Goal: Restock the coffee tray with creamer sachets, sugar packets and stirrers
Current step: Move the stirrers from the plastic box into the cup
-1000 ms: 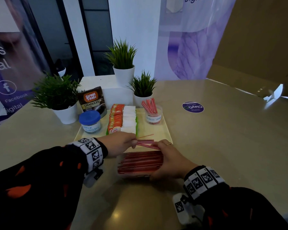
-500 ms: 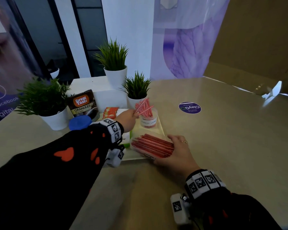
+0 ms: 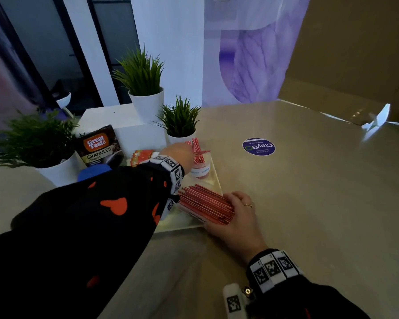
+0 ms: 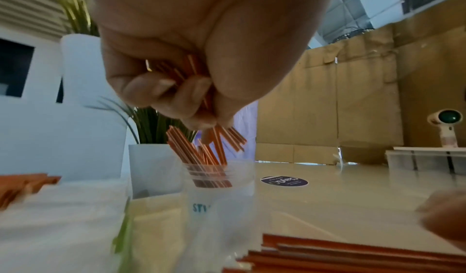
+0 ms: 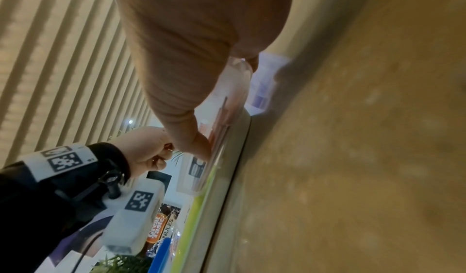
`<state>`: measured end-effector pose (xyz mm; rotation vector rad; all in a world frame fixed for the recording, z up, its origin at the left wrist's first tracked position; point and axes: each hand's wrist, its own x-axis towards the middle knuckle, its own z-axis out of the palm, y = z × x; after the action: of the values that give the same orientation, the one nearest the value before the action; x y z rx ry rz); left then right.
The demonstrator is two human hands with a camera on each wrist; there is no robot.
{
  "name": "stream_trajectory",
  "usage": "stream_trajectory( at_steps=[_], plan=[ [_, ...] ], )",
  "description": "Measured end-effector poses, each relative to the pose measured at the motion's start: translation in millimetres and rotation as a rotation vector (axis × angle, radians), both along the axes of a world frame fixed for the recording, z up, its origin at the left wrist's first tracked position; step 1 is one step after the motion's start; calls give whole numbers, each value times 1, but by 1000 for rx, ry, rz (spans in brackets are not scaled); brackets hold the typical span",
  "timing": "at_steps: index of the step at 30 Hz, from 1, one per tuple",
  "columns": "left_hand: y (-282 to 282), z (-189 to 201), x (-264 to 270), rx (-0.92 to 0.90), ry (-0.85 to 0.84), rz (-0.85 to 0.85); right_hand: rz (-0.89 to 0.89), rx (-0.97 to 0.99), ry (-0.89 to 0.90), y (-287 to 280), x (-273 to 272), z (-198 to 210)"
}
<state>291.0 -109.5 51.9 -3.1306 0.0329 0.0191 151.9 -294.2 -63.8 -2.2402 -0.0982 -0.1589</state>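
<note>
A pale tray (image 3: 217,180) holds a clear stirrer cup (image 3: 200,168) with red stirrers (image 3: 196,148) standing in it. My left hand (image 3: 189,154) is over the cup and pinches a few red stirrers (image 4: 216,137), their lower ends at the cup's (image 4: 219,187) mouth. My right hand (image 3: 228,204) grips the right end of a clear pack of red stirrers (image 3: 205,206), which lies tilted over the tray's near right corner. The thumb (image 5: 199,145) presses on the pack (image 5: 224,117). Orange creamer sachets (image 3: 142,155) show behind my left sleeve, which hides the rest of the tray.
A coffee granules pouch (image 3: 99,146) and a blue-lidded jar (image 3: 95,171) stand left of the tray. Three potted plants (image 3: 180,120) and a white block (image 3: 115,120) line the back. A round purple sticker (image 3: 258,146) lies on the beige table to the right.
My left hand drew a few stirrers from the pack and carried them away from me to the cup. My right hand shifted the pack rightward and tilted it.
</note>
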Motion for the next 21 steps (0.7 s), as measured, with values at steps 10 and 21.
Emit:
stream_trajectory(
  at_steps=[10, 21],
  plan=[
    [-1, 26, 23, 86, 35, 33, 6, -12, -40, 1, 1, -1],
    [3, 25, 21, -286, -127, 32, 19, -12, -26, 2, 1, 0]
  ],
)
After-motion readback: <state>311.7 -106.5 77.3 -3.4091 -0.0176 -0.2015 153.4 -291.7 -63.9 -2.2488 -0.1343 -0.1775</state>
